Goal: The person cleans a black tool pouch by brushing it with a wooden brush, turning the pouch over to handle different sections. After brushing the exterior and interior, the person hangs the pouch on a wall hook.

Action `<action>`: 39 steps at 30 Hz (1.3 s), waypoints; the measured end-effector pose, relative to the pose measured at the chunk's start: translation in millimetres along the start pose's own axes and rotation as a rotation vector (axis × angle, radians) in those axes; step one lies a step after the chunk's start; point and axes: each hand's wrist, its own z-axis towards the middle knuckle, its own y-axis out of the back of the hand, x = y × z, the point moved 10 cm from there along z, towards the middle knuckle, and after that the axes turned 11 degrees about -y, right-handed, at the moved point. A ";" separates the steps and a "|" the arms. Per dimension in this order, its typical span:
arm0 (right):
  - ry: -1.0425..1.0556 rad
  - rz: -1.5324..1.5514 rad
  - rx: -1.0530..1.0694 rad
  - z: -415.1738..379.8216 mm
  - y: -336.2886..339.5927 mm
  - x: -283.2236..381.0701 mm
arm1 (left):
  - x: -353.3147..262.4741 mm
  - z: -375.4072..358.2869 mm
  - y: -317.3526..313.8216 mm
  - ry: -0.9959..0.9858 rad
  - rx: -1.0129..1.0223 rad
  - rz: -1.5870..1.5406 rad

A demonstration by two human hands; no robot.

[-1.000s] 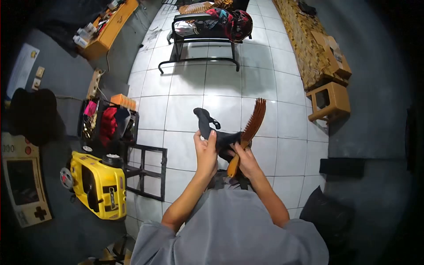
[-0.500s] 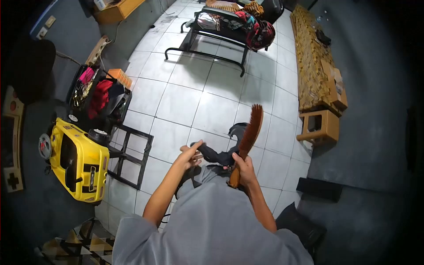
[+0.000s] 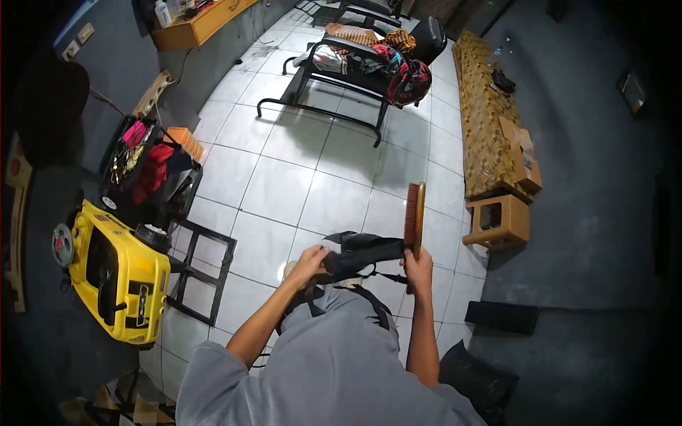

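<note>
Head view. A wooden-backed brush with reddish-brown bristles [image 3: 414,216] is held upright by its handle in the right hand [image 3: 419,266], whose fingers are closed around the lower end. A dark, limp fabric item with thin straps [image 3: 361,252] is stretched between both hands above the lap; the left hand [image 3: 307,264] is closed on its left end, and the right end lies against the brush handle. The fabric is judged soft, light and prone to sagging, so it is best gripped at the ends and kept taut; the brush is judged stiff and light, best taken by the bare handle below the bristles. Both are held over the white tiled floor [image 3: 298,177], in front of the grey shirt [image 3: 334,362]. At the left stands a yellow toy ride-on car [image 3: 117,273] beside a black metal frame [image 3: 202,270]; at the right, a small wooden stool [image 3: 501,220]. No legible writing or brand can be made out.
</note>
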 end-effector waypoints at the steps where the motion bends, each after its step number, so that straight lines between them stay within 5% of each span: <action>1: -0.008 -0.022 -0.055 9.8 1.7 1.1 | -17.2 1.2 -5.3 -0.001 -0.055 0.038; 6: 0.161 -0.111 -0.021 42.9 -22.7 38.4 | -90.4 41.0 -7.3 -0.140 0.024 0.507; 8: 0.273 -0.018 -0.083 38.4 -10.3 67.9 | -137.2 45.4 -8.5 -0.341 0.012 0.553; 12: 0.303 0.634 -0.060 -26.9 36.4 133.8 | -253.8 -22.4 -45.4 -0.584 -0.052 0.260; 14: 0.288 0.656 -0.158 -62.6 51.7 139.4 | -269.0 -52.1 -55.0 -0.759 -0.128 0.289; 16: 0.632 0.432 -0.575 -97.7 69.0 136.9 | -265.5 -75.0 -60.2 -0.971 -0.180 0.389; 18: 0.619 0.245 -0.661 -88.9 42.0 84.2 | -222.2 -64.2 -49.3 -0.791 -0.167 0.605; 19: 0.378 0.252 -0.262 -49.2 3.6 17.2 | -197.7 -55.8 -34.9 -0.660 -0.248 0.658; 20: 0.391 -0.023 -0.156 -31.3 -23.1 -23.2 | -168.8 -47.9 -18.0 -0.531 -0.330 0.707; 21: 0.167 -0.193 0.032 -13.3 -57.3 -74.2 | -113.3 -33.1 -4.3 -0.589 -0.167 0.910; 22: -0.208 -0.330 0.459 -19.5 -94.6 -133.2 | -58.3 -23.8 9.1 -0.407 -0.003 1.032; 23: -0.331 -0.420 0.479 -30.4 -98.5 -160.0 | -1.4 -19.8 21.9 -0.230 0.196 1.167; 24: -0.152 -0.608 0.570 -32.7 -114.8 -179.2 | 53.0 -21.3 35.1 -0.081 0.408 1.283; 26: -0.055 -0.528 0.627 -30.5 -119.1 -179.6 | 37.0 -18.8 39.9 -0.084 0.222 1.214; 28: -0.226 -0.482 0.538 -27.8 -95.6 -151.0 | 24.4 -17.3 40.2 -0.013 0.168 1.191; 29: -0.317 -0.307 0.486 -16.3 -95.5 -169.7 | 26.5 -19.4 40.8 0.200 0.183 1.028; 33: -0.055 -0.095 0.195 -0.7 -55.4 -99.5 | -18.2 6.3 19.9 -0.227 0.065 1.017; 37: 0.312 0.152 -0.179 -42.2 27.1 33.9 | -163.5 -22.6 -46.5 -0.554 -0.128 0.879; 39: 0.292 0.387 -0.207 -57.9 50.4 42.9 | -222.5 -58.4 -76.7 -0.887 -0.203 0.806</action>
